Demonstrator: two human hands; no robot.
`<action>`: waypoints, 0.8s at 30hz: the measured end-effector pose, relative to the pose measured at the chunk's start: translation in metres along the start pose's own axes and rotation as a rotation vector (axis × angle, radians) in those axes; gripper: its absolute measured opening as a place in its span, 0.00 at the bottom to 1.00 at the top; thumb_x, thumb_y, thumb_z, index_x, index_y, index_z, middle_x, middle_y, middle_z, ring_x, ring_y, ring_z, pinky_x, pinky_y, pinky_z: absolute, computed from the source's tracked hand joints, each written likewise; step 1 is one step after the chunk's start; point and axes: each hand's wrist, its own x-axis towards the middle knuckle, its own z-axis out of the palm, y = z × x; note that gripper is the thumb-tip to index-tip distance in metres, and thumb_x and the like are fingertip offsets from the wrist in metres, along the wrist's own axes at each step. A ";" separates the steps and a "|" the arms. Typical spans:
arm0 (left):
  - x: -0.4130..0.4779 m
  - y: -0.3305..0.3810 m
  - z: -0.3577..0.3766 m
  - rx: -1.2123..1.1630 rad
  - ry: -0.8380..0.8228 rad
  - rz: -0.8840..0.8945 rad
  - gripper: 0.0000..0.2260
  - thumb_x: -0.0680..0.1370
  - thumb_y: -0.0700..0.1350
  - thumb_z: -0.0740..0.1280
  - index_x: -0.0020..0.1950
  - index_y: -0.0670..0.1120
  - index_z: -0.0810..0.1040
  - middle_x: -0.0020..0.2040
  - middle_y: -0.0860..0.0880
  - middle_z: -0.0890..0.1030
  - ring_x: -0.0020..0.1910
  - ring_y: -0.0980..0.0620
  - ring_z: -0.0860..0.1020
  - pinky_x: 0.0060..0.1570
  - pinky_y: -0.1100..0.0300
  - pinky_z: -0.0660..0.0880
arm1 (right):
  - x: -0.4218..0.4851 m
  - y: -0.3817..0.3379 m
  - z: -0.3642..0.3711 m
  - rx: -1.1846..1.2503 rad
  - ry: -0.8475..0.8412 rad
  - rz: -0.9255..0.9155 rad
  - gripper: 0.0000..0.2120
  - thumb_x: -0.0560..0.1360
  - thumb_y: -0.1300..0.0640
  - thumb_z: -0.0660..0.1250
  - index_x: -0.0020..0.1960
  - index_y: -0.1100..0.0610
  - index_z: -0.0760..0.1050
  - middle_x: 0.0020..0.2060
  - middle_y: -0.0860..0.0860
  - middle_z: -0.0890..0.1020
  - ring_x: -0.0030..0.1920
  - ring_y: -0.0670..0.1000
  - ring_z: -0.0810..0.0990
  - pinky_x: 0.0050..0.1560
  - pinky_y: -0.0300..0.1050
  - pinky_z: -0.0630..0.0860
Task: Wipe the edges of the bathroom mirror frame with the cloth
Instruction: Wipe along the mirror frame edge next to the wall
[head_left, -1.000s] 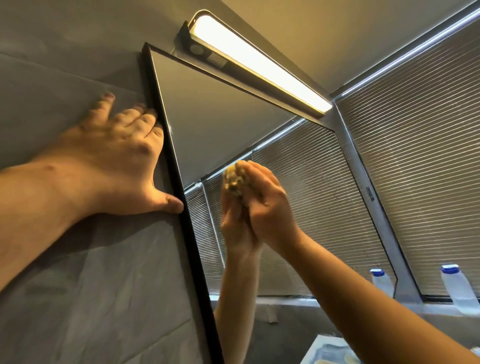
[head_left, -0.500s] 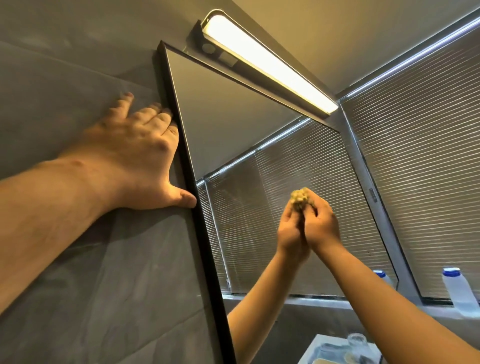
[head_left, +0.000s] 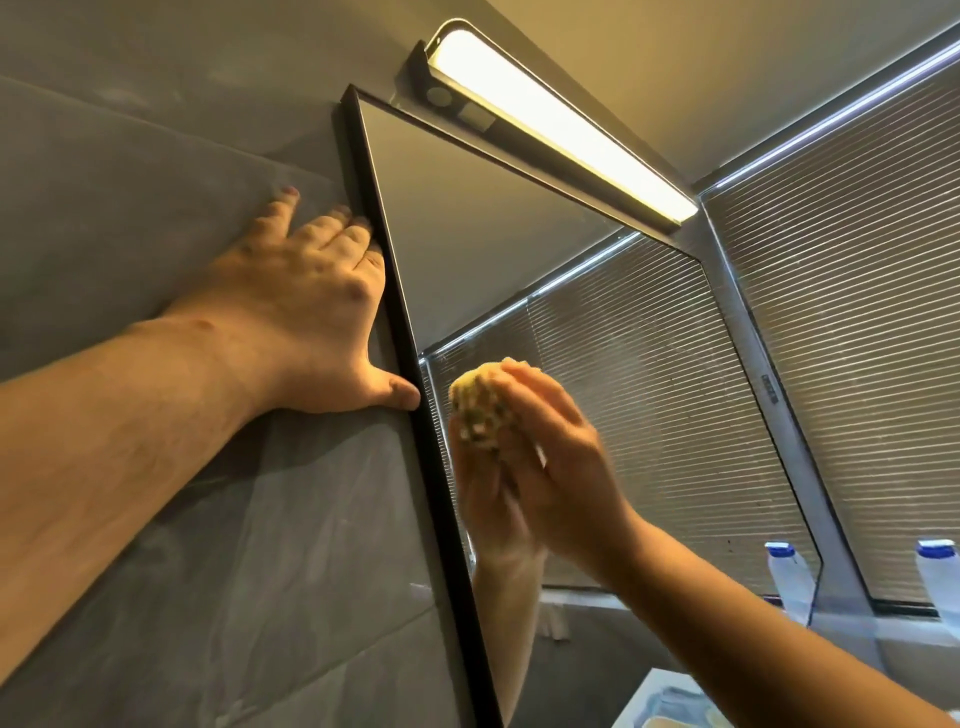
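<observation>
The mirror's black frame (head_left: 395, 291) runs down its left edge beside the grey tiled wall. My left hand (head_left: 306, 306) lies flat on the wall, fingers spread, its fingertips and thumb touching the outer side of the frame. My right hand (head_left: 550, 457) grips a bunched yellowish cloth (head_left: 475, 402) and presses it against the glass just right of the frame's left edge. The hand's reflection shows in the mirror below the cloth.
A lit bar lamp (head_left: 561, 119) sits above the mirror's top edge. Window blinds (head_left: 852, 291) fill the right side. A blue-capped bottle (head_left: 937, 577) stands at the lower right, with its reflection in the mirror.
My right hand with the cloth has swept from the middle of the glass up and left, close to the left frame edge. My left hand stays on the wall.
</observation>
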 end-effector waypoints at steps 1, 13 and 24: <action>0.001 -0.008 -0.017 -0.020 -0.031 -0.048 0.59 0.59 0.82 0.50 0.77 0.41 0.56 0.79 0.43 0.56 0.78 0.46 0.53 0.75 0.41 0.46 | -0.007 -0.008 0.002 0.008 -0.039 -0.068 0.18 0.78 0.62 0.61 0.68 0.62 0.75 0.67 0.56 0.75 0.70 0.54 0.72 0.72 0.54 0.67; 0.006 0.003 -0.017 -0.160 0.036 0.017 0.60 0.58 0.82 0.48 0.78 0.41 0.55 0.79 0.43 0.55 0.79 0.46 0.52 0.76 0.42 0.45 | 0.057 0.009 0.014 -0.001 -0.040 -0.121 0.20 0.76 0.69 0.66 0.67 0.63 0.75 0.65 0.59 0.77 0.68 0.56 0.75 0.67 0.56 0.72; 0.007 0.003 -0.017 -0.180 0.056 0.021 0.59 0.59 0.81 0.51 0.78 0.41 0.55 0.79 0.43 0.56 0.79 0.46 0.52 0.76 0.42 0.46 | 0.050 0.023 -0.022 -0.084 0.173 0.200 0.13 0.74 0.58 0.72 0.58 0.55 0.79 0.50 0.50 0.81 0.50 0.50 0.81 0.52 0.48 0.80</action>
